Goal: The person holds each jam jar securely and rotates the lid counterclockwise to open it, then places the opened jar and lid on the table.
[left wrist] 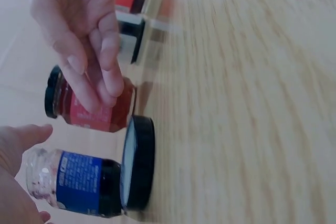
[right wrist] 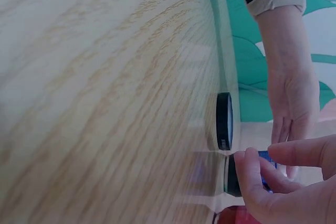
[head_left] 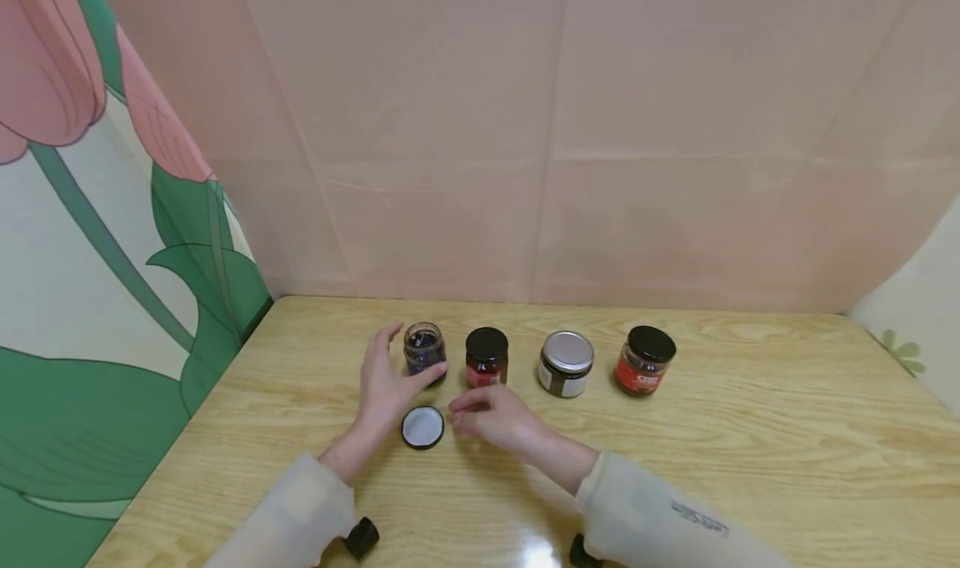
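Note:
An uncapped glass jar (head_left: 423, 343) with dark contents and a blue label (left wrist: 80, 182) stands upright at the left of a row. Around it my left hand (head_left: 381, 391) is spread, thumb at the front right and fingers at the left. A gap shows between the thumb and the jar's neck in the left wrist view. In front of the jar a black-rimmed lid (head_left: 422, 427) lies flat, white inside up. Just right of this lid my right hand (head_left: 495, 416) hovers with loosely bent fingers, holding nothing. Its fingertips (right wrist: 251, 156) are apart from the thumb in the right wrist view.
Right of the uncapped jar stand a black-lidded jar with a red label (head_left: 486, 356), a silver-lidded jar (head_left: 567, 361) and another black-lidded red jar (head_left: 645, 360). Behind the wood-grain table (head_left: 750, 451) hangs a pink cloth (head_left: 450, 135); a tulip-patterned cloth (head_left: 67, 410) borders the left.

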Action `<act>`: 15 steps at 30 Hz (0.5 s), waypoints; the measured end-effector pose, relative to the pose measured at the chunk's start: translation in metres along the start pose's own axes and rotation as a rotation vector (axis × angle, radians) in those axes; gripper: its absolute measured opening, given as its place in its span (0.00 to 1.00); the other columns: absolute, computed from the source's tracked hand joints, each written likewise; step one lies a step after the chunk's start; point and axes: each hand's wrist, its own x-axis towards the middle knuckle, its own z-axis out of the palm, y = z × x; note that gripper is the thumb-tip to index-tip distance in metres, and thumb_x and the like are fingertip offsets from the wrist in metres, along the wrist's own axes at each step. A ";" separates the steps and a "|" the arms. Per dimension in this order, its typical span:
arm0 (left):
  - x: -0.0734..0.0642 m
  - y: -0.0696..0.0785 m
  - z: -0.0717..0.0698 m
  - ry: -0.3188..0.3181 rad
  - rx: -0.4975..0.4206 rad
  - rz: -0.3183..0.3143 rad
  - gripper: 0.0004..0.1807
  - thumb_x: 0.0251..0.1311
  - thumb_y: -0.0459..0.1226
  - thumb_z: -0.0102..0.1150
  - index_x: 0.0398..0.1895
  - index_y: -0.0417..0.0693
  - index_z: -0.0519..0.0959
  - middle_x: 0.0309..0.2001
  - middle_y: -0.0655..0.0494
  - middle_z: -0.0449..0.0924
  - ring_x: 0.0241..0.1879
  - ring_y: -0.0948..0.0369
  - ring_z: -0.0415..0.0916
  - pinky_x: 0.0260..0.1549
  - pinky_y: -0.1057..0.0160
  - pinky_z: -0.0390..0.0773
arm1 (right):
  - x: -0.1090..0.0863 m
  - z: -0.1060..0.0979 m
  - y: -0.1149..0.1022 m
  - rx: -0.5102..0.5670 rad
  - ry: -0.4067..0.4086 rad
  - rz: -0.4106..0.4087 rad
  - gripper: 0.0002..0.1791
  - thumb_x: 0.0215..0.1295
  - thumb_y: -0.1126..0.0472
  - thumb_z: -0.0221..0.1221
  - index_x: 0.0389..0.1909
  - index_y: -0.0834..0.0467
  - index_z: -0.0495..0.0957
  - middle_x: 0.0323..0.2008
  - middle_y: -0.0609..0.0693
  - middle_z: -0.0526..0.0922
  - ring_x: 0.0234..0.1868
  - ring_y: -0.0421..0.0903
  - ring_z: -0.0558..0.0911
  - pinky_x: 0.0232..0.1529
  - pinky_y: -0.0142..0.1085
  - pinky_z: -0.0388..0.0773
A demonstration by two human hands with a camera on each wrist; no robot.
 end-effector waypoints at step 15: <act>-0.011 0.021 0.000 0.050 -0.045 0.183 0.42 0.39 0.38 0.78 0.61 0.42 0.69 0.60 0.43 0.66 0.62 0.48 0.60 0.62 0.46 0.62 | -0.022 -0.038 0.002 -0.089 0.073 -0.116 0.12 0.63 0.67 0.56 0.44 0.69 0.81 0.40 0.62 0.85 0.41 0.51 0.84 0.38 0.35 0.80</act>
